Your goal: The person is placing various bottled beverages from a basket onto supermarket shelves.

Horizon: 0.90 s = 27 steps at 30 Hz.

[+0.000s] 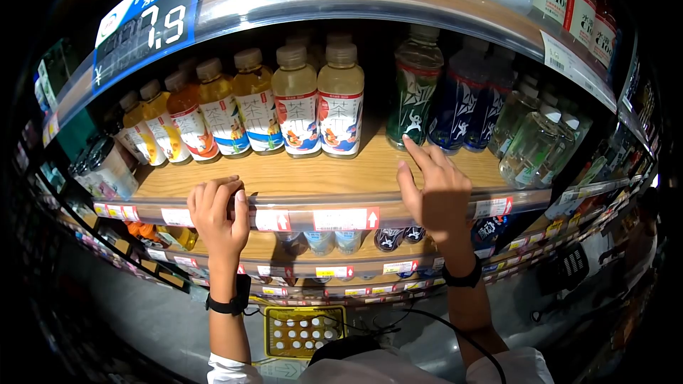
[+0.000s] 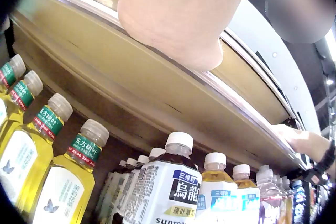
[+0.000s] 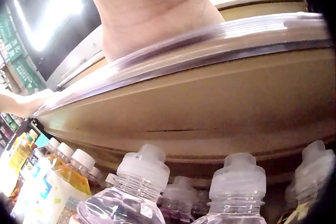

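Observation:
My left hand (image 1: pixel 219 217) is at the front edge of the wooden shelf (image 1: pixel 320 178), fingers loosely bent and holding nothing. Farther right, my right hand (image 1: pixel 435 192) reaches over the same edge. Its index fingertip is right at the base of a dark green bottle (image 1: pixel 416 89). Dark blue bottles (image 1: pixel 455 110) stand just behind and beside that one. Left of the green bottle runs a row of tea bottles with white labels, ending in a pale one (image 1: pixel 340 110). In both wrist views, only the heel of each hand shows above the shelf edge; the fingers are hidden.
An upper shelf (image 1: pixel 299 0) overhangs the bottles, with a blue price sign (image 1: pixel 149 25) at left. Clear bottles (image 1: pixel 530 146) stand at the right end. Below are lower shelves, including yellow tea bottles (image 2: pixel 65 182), and a yellow crate (image 1: pixel 268 334) of white-capped bottles on the floor.

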Available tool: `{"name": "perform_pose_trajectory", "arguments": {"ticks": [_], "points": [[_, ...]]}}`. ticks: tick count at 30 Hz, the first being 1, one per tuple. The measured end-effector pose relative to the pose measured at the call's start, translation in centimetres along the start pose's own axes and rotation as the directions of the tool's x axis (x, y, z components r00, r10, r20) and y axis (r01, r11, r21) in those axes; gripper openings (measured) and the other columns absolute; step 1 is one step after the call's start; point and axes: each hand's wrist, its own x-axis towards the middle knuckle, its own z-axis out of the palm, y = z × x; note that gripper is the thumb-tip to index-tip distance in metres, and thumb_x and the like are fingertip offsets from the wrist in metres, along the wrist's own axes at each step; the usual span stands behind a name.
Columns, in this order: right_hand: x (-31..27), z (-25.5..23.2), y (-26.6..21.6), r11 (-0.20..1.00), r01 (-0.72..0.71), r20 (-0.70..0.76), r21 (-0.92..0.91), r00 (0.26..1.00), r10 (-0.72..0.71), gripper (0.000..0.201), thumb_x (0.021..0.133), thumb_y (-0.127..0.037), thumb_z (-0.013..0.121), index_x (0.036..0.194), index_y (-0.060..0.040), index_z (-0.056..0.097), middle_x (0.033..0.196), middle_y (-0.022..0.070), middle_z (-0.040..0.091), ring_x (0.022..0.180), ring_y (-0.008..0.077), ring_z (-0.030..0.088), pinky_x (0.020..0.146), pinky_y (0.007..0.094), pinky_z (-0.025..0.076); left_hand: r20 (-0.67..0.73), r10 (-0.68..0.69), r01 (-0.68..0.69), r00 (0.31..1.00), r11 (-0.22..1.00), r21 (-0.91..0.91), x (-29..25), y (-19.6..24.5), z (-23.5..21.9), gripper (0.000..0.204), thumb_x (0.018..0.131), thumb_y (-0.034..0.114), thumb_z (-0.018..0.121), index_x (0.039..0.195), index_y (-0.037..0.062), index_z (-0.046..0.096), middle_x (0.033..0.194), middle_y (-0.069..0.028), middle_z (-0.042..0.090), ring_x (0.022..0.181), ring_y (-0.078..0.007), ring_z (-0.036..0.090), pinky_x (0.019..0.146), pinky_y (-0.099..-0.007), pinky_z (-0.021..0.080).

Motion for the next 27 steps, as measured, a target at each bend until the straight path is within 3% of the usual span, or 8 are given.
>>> {"name": "perform_pose_trajectory", "arguments": {"ticks": [11,13,17,19,20,23,26,27], "points": [[0.0,-0.4,-0.4,0.998,-0.065,0.025,0.006,0.998,0.065,0.033,0.088,-0.025,0.073,0.116,-0.0093,0.081,0.093,0.0066,0.07,0.079,0.0267,0.072,0.067,0.0376,0.056,-0.024,0.014,-0.014,1.0,1.0,0.002,-0.1,-0.1,0.1,0.012,0.092,0.016,0.067,0.092,0.005,0.071,0.099,-0.0066,0.073,0.088,-0.0275,0.062,0.09,-0.0401,0.044],[0.2,-1.0,-0.6,0.992,-0.124,0.137,-0.009,0.983,0.124,0.034,0.09,-0.026,0.072,0.119,-0.0098,0.08,0.095,0.0063,0.07,0.083,0.0277,0.072,0.071,0.0393,0.057,-0.036,0.017,-0.017,0.999,1.0,0.001,-0.1,0.0,0.1,0.011,0.092,0.016,0.067,0.092,0.0056,0.071,0.099,-0.0062,0.073,0.088,-0.0275,0.062,0.09,-0.0403,0.044],[0.2,-1.8,-0.1,0.992,-0.125,0.174,0.017,0.977,0.12,0.04,0.093,-0.03,0.072,0.126,-0.0091,0.075,0.105,0.0076,0.069,0.085,0.0295,0.072,0.075,0.0411,0.056,-0.027,0.011,-0.011,1.0,1.0,-0.012,0.0,0.3,-0.2,0.01,0.095,0.013,0.065,0.093,0.0043,0.071,0.095,-0.0071,0.071,0.089,-0.0278,0.062,0.093,-0.0397,0.042],[1.2,-3.4,-0.2,0.919,-0.357,0.272,0.166,0.913,0.305,0.051,0.093,-0.034,0.073,0.134,-0.0066,0.065,0.118,0.0108,0.064,0.09,0.0336,0.072,0.078,0.044,0.056,-0.033,0.017,-0.017,0.999,1.0,-0.016,0.0,0.3,-0.3,0.011,0.095,0.013,0.065,0.093,0.0042,0.071,0.095,-0.0071,0.071,0.089,-0.0278,0.062,0.093,-0.0399,0.042],[1.4,-3.4,0.3,0.92,-0.354,0.267,0.167,0.915,0.303,0.051,0.093,-0.034,0.073,0.134,-0.0066,0.065,0.118,0.0108,0.064,0.09,0.0336,0.072,0.078,0.044,0.056,-0.033,0.013,-0.014,0.999,1.0,-0.017,0.0,0.2,-0.2,0.011,0.095,0.013,0.065,0.093,0.0042,0.071,0.095,-0.007,0.071,0.089,-0.0279,0.062,0.093,-0.04,0.042],[1.7,-2.6,3.3,0.936,-0.351,-0.023,-0.037,0.936,0.351,0.069,0.09,-0.039,0.078,0.14,0.0,0.054,0.131,0.0176,0.058,0.105,0.0409,0.069,0.087,0.0495,0.056,-0.049,0.018,-0.019,0.999,1.0,-0.014,-0.1,0.2,-0.1,0.011,0.095,0.013,0.065,0.092,0.004,0.07,0.096,-0.0068,0.071,0.089,-0.0281,0.062,0.093,-0.0401,0.042],[2.0,-1.4,4.8,0.91,-0.368,0.025,-0.191,0.925,0.379,0.078,0.089,-0.043,0.079,0.143,0.0055,0.051,0.134,0.0208,0.058,0.109,0.0433,0.068,0.089,0.0495,0.057,-0.049,0.009,-0.01,0.999,1.0,-0.014,0.0,0.4,0.0,0.011,0.095,0.013,0.064,0.092,0.0037,0.07,0.096,-0.0073,0.072,0.088,-0.0286,0.061,0.092,-0.0401,0.042],[2.7,-2.0,4.3,0.892,-0.417,0.161,-0.176,0.881,0.444,0.086,0.088,-0.044,0.08,0.145,0.0106,0.047,0.138,0.0258,0.06,0.116,0.0459,0.066,0.093,0.0498,0.056,-0.042,0.001,-0.001,0.999,1.0,-0.012,-0.1,0.4,0.0,0.011,0.095,0.013,0.064,0.092,0.0037,0.069,0.096,-0.0078,0.072,0.088,-0.0291,0.061,0.091,-0.0402,0.042]]}}
